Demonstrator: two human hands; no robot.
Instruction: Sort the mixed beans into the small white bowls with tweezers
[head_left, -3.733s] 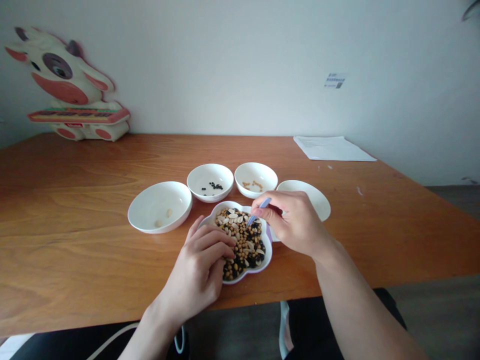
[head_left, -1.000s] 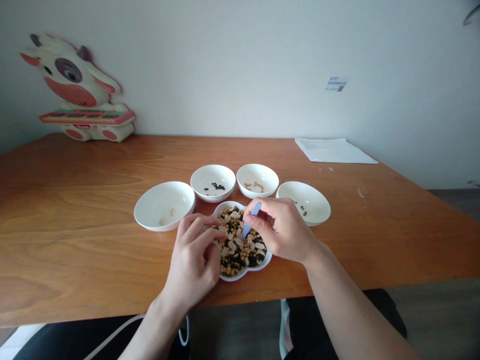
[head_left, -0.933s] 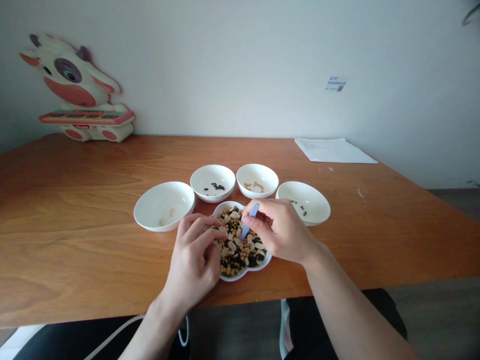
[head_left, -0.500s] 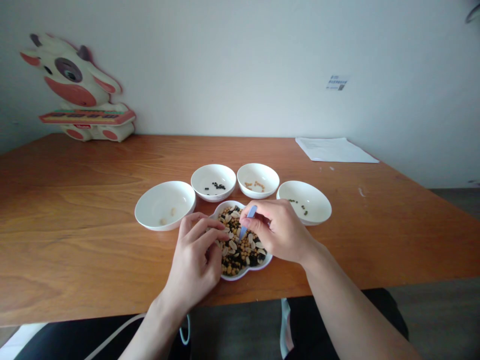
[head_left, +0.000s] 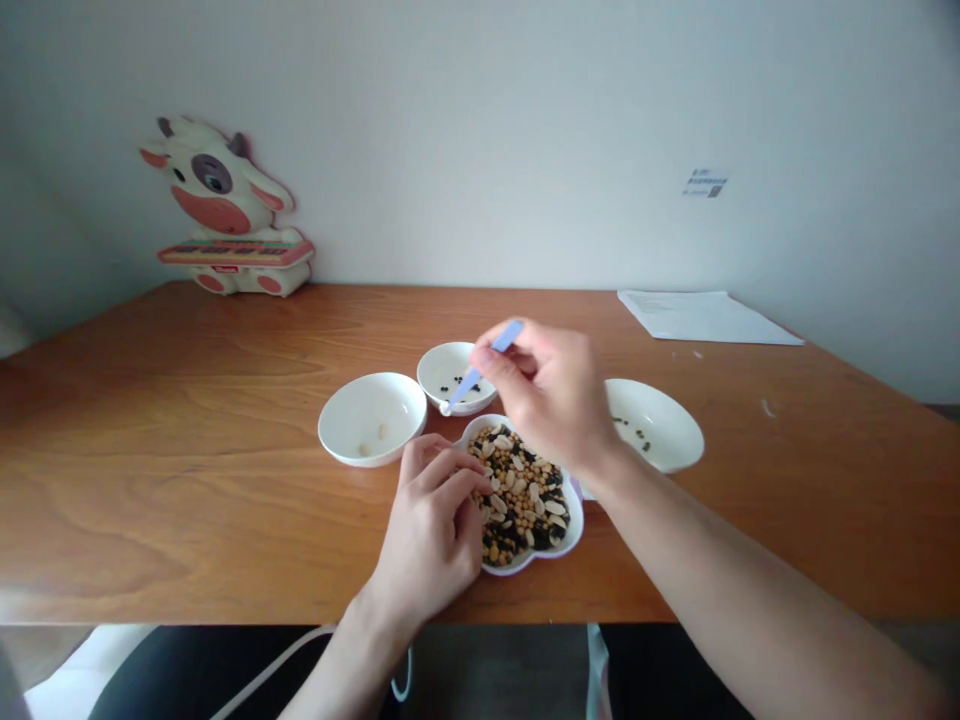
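Note:
My right hand (head_left: 551,390) pinches light-blue tweezers (head_left: 480,375), held up above the dish. A small whitish piece that looks like a peanut half (head_left: 445,409) is at their tip, in front of the bowl with black beans (head_left: 439,372). My left hand (head_left: 439,525) is curled over the left rim of a white flower-shaped dish (head_left: 576,520), fingertips at the mix. That dish contains peanuts, black seeds and yellowish beans. Left of it stands a white bowl (head_left: 345,405) with a couple of pale pieces inside.
A white bowl with green beans (head_left: 679,430) stands at the right, partly behind my right hand. At the back are a cow-shaped toy keyboard (head_left: 236,215) and white papers (head_left: 697,316). The wooden table (head_left: 225,520) ends just before my lap.
My right hand has lifted the tweezers out of the mix, up and away from me, with a whitish piece at the tip. It now hides the orange-bean bowl. The view has shifted left.

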